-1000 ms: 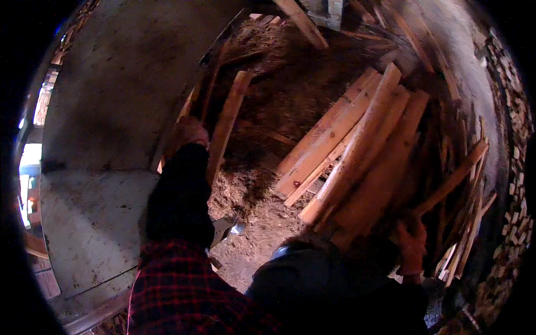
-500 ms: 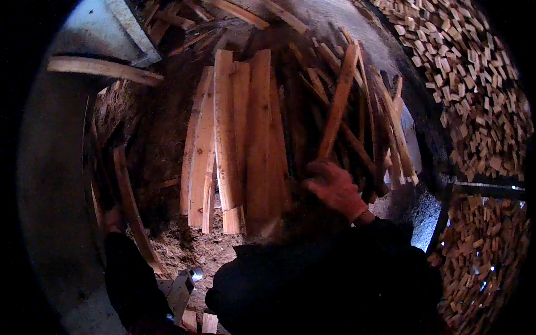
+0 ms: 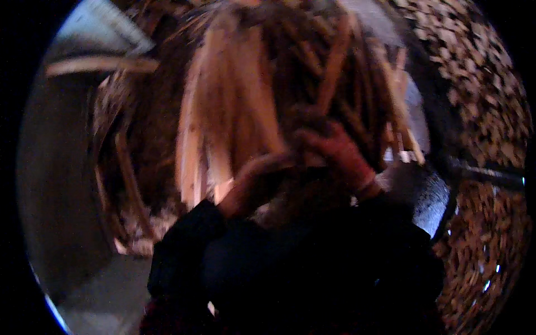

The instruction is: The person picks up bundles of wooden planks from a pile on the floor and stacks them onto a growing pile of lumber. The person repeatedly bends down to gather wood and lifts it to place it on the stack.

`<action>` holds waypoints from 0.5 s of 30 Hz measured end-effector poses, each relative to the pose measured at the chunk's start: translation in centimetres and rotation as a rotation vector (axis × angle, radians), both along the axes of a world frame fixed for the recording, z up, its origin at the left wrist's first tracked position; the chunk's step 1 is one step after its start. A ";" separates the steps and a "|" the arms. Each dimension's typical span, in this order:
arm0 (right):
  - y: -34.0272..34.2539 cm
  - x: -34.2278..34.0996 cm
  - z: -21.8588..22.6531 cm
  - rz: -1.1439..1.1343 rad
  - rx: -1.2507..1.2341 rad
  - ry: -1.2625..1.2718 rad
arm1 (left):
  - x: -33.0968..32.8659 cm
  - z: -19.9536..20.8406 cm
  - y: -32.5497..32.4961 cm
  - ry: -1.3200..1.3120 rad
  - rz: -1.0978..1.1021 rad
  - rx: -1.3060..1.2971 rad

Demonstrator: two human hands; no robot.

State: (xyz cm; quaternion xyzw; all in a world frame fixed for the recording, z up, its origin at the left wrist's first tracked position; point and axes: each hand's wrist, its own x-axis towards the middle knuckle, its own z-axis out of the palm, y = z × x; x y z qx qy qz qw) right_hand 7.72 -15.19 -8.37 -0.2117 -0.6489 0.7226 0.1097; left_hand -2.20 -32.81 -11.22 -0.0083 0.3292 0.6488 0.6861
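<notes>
The view is smeared by motion. My left hand reaches in over the lower ends of several long reddish-brown boards. Its fingers point right and are too blurred to show whether they grip a board. To the right, my right hand wears a reddish glove and is at the lower end of a slanted board. Its fingertips bend into shadow, and whatever they touch is hidden. The two hands are close together in front of my body, with a dark gap between them.
Several thin wood strips lean at the right. Beyond them rise stacked cut wood pieces. On the left, a curved-looking plank lies near a pale panel, and another narrow board stands lower down.
My left hand has come from the far left, beside the narrow board, to the middle boards. My right hand has moved little, staying near the slanted board. The view has shifted and blurred.
</notes>
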 end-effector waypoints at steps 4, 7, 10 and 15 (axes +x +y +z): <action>1.7 0.3 3.0 -0.189 -0.184 -0.402 | 2.3 1.2 5.5 0.455 -0.304 0.064; 6.0 3.5 0.9 -0.153 0.144 -0.363 | 1.7 -1.9 3.8 0.960 -0.262 0.299; 6.6 4.8 4.2 -0.252 0.238 -0.360 | -1.5 1.4 0.6 0.787 -0.062 0.025; 11.9 6.3 1.3 -0.139 0.308 -0.392 | -9.7 -4.6 -11.8 1.295 0.633 -0.614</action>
